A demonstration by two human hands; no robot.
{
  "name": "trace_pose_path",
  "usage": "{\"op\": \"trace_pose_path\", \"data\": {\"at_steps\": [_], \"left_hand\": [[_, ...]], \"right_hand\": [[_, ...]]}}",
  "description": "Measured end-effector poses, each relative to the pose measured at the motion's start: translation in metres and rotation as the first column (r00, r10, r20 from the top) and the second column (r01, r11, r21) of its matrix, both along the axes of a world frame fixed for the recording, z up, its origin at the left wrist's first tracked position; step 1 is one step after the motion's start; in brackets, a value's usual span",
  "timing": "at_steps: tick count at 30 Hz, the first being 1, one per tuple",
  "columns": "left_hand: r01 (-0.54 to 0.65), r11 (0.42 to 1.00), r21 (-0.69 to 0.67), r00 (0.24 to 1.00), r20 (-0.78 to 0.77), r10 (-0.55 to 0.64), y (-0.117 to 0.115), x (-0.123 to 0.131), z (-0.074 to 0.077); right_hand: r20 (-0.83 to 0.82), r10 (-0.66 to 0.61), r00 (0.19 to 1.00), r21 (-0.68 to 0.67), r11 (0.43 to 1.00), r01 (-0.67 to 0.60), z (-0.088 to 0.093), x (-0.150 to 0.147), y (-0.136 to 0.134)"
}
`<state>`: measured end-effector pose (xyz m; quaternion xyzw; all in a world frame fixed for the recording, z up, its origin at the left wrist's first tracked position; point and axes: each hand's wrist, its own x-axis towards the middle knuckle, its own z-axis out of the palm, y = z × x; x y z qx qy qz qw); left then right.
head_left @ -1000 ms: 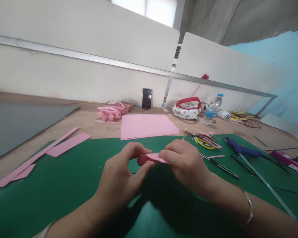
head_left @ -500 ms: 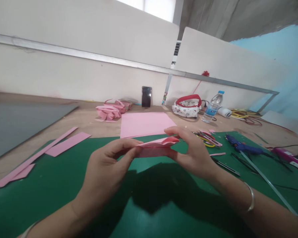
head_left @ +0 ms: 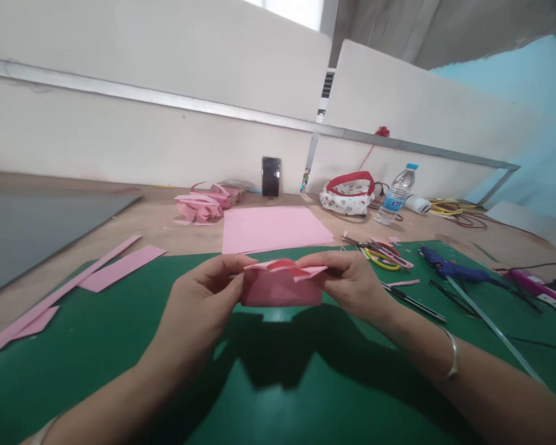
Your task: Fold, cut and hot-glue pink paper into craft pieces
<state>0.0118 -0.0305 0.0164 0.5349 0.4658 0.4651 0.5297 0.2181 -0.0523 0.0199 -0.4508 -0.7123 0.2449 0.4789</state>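
A folded piece of pink paper (head_left: pixel 282 289) is held up above the green cutting mat (head_left: pixel 120 346), and its shadow falls on the mat below. My left hand (head_left: pixel 204 306) pinches the paper's left edge between thumb and fingers. On the other side, my right hand (head_left: pixel 352 284) is closed on the right edge, near the upper corner. Along the top the paper is bent into a wavy layer, with a flat panel hanging toward me. Behind it lies a stack of pink sheets (head_left: pixel 275 228).
Pink strips (head_left: pixel 123 269) lie at left beside a grey board (head_left: pixel 41 228). Scissors (head_left: pixel 384 256), a pen (head_left: pixel 417 305) and a blue glue gun (head_left: pixel 454 269) are at right. Farther back stand a phone (head_left: pixel 271 177), a white pouch (head_left: pixel 347 198), a water bottle (head_left: pixel 396 198) and pink paper flowers (head_left: pixel 199 207).
My right fingers, raised off the paper before, now pinch its right edge. The paper has turned so that more of its front panel shows.
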Motion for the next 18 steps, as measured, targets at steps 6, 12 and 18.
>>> {"op": "trace_pose_path", "data": {"at_steps": [6,12,18], "left_hand": [[0.214,0.955,-0.206,0.972,0.139,-0.188,0.0015,0.0047,-0.0013],[0.199,0.95,-0.24,0.974,0.159,-0.164,-0.001,0.0052,0.001],[0.295,0.918,-0.264,0.931,0.298,-0.213,0.0034,-0.0016,0.0022]], "right_hand": [[0.01,0.056,0.998,0.057,0.997,-0.057,-0.0017,0.002,0.0001],[0.081,0.098,0.992,0.116,0.987,-0.107,-0.0017,0.0019,0.0017],[0.207,0.06,0.976,0.212,0.972,-0.105,-0.0037,0.0066,0.0047]]}}
